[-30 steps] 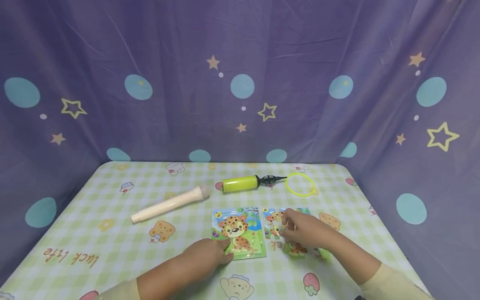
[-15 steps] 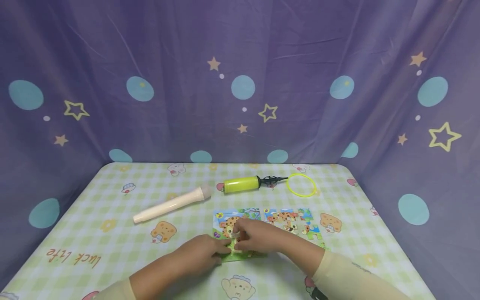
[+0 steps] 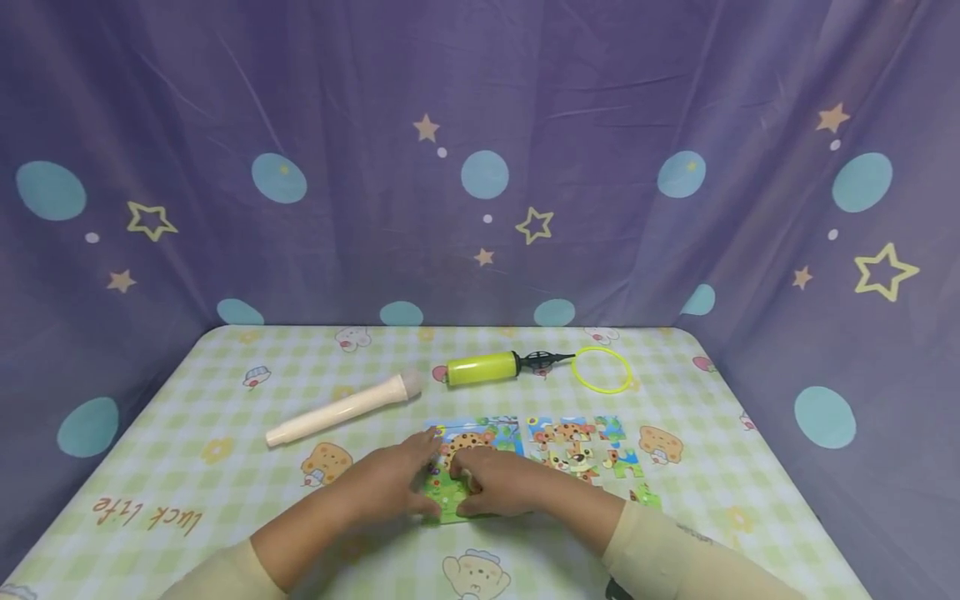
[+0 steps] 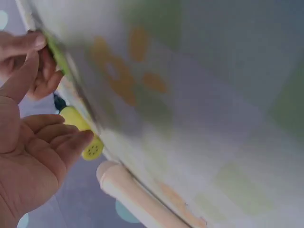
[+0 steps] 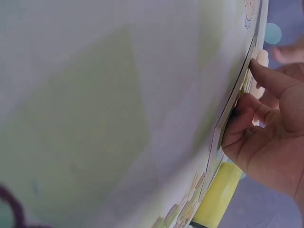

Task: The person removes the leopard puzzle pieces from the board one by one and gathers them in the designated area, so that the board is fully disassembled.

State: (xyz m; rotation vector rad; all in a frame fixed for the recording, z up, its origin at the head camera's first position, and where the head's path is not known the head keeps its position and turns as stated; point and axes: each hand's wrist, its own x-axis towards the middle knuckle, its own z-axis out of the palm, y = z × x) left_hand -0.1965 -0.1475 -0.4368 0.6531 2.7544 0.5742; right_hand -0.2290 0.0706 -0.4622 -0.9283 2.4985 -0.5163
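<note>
A puzzle board [image 3: 448,503] with a spotted leopard cub picture lies flat on the table, partly covered by both hands. Over its lower middle, my right hand [image 3: 501,483] has curled fingers and a thumb low on the board, pinching a puzzle piece that is mostly hidden here. My left hand [image 3: 390,483] is spread at the board's left edge, thumb near the front corner and fingers by the upper left. To the right lie loose leopard puzzle pieces [image 3: 573,458], some behind the right forearm. In the left wrist view, the left thumb [image 4: 23,78] reaches close to the right hand's fingertips.
Behind the board lies a yellow hand pump [image 3: 482,368] with a black nozzle, and beside it a yellow ring [image 3: 602,370]. A pale microphone-shaped stick [image 3: 341,410] lies at the left. Purple curtains [image 3: 480,100] surround the back and sides of the checked table [image 3: 247,475].
My right hand has gone left from the loose pieces onto the board, carrying a piece, and now sits lower on it. My left hand has spread wider along the board's left edge.
</note>
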